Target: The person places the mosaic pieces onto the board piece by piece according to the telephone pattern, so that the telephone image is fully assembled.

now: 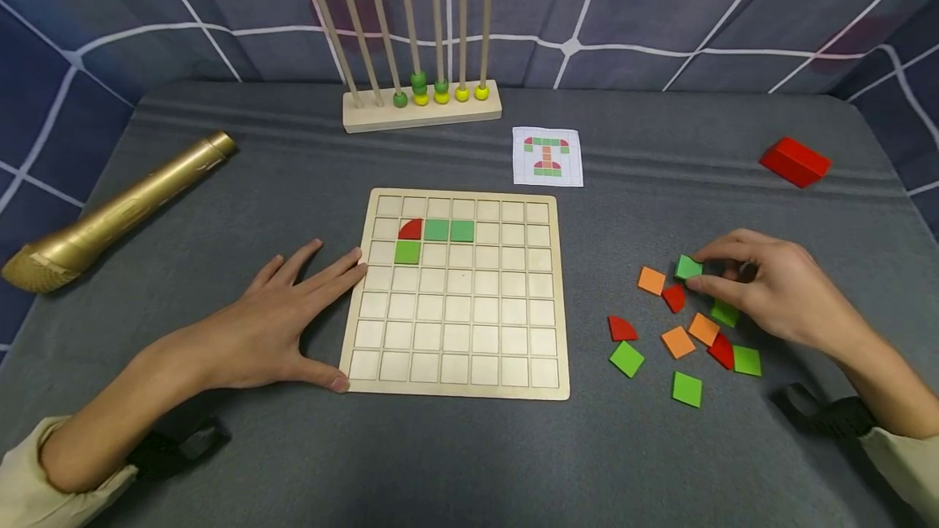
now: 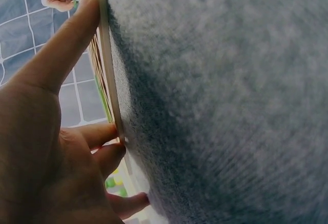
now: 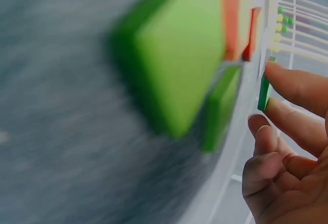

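Note:
Between thumb and index finger my right hand pinches a green square tile at the right of the table; the right wrist view shows the same green tile at the fingertips. Around it lie loose tiles: orange squares, red quarter-rounds and light green squares. My left hand is spread, thumb and fingertips touching the left edge of a wooden grid board. On the board sit a red quarter-round tile, two green squares and a light green square.
A printed pattern card lies behind the board. Farther back stands a wooden peg rack with green and yellow beads. A gold microphone-shaped object lies at the left, a red block at the far right.

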`<state>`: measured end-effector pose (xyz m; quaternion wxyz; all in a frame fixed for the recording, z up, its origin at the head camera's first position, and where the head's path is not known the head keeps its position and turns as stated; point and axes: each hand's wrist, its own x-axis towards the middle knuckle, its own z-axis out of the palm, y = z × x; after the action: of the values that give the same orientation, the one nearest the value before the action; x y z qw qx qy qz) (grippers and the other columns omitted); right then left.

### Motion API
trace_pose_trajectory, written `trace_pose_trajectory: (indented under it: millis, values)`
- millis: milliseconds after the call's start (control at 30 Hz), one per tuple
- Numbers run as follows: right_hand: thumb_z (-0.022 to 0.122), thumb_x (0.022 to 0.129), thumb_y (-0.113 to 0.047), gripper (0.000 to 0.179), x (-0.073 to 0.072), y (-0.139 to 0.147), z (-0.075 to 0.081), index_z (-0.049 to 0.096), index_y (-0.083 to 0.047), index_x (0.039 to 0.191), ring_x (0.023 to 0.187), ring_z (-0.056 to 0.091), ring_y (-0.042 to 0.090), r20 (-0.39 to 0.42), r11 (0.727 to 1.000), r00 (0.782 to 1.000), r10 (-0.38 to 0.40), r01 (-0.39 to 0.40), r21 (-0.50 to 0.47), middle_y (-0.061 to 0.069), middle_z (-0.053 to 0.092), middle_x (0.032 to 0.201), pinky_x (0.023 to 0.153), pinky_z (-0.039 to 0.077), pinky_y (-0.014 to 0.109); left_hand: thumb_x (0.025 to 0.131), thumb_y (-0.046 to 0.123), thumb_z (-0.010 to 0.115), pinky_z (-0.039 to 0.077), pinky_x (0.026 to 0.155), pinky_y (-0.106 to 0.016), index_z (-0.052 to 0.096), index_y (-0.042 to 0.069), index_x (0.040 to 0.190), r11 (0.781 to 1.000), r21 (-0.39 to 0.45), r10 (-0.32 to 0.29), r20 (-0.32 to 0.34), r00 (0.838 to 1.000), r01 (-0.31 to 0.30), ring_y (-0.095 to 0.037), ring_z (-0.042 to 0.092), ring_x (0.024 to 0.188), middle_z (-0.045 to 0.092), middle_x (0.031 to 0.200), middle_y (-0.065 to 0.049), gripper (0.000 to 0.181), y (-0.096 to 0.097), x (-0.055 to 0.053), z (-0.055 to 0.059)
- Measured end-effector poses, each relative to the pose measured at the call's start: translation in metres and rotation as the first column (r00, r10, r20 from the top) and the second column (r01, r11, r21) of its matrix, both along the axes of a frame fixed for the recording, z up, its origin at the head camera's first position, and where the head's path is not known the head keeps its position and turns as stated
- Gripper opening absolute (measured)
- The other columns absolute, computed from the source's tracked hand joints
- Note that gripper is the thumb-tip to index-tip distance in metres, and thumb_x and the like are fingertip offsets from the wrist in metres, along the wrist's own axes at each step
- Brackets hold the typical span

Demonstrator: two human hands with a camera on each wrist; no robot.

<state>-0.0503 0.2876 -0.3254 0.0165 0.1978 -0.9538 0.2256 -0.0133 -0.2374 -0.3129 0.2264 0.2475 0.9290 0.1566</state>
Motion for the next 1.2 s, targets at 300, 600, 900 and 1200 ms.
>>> trace_pose_trajectory:
  millis: [300,600,900,1200]
  values:
    - [0.082,0.078,-0.003,0.023,-0.01,-0.036,0.013,0.076,-0.011,0.1,0.065,0.048,0.006,-0.004,0.993,0.998,0.066,-0.066,-0.102,-0.009,0.059,0.082,0.055,0.037,0.017,0.066,0.084,0.063,0.003,0.107,-0.071,0.012,0.028,0.16,1.0,-0.001,0.005,0.001,1.0,-0.005,-0.041,-0.004,0.148,0.006,0.165,0.003,0.121,0.0,0.0,-0.001]
    - [0.079,0.084,-0.01,0.019,-0.03,-0.089,0.017,0.075,-0.011,0.103,0.068,0.05,0.008,0.019,0.974,0.985,0.17,-0.165,-0.153,-0.006,0.062,0.088,0.056,0.04,0.021,0.065,0.084,0.063,0.003,0.107,-0.07,0.012,0.028,0.16,1.0,-0.005,0.007,-0.001,1.0,-0.007,-0.041,-0.003,0.148,0.006,0.165,0.004,0.122,0.0,0.001,-0.001]
    - [0.079,0.085,-0.013,0.019,-0.049,-0.15,0.014,0.075,-0.005,0.102,0.069,0.051,0.014,0.051,0.956,0.966,0.254,-0.242,-0.166,0.003,0.062,0.091,0.058,0.039,0.03,0.065,0.085,0.062,0.004,0.108,-0.07,0.014,0.027,0.16,1.0,-0.02,0.008,0.001,1.0,-0.008,-0.04,-0.003,0.148,0.007,0.165,0.003,0.122,0.0,0.0,-0.001]
    - [0.078,0.085,-0.019,0.022,-0.064,-0.19,0.012,0.074,-0.005,0.101,0.071,0.051,0.017,0.093,0.951,0.948,0.305,-0.297,-0.083,0.005,0.06,0.09,0.063,0.041,0.034,0.065,0.086,0.061,0.004,0.107,-0.07,0.014,0.027,0.16,1.0,-0.027,0.005,-0.008,1.0,-0.005,-0.041,-0.002,0.148,0.009,0.165,0.002,0.122,0.0,0.0,0.0]
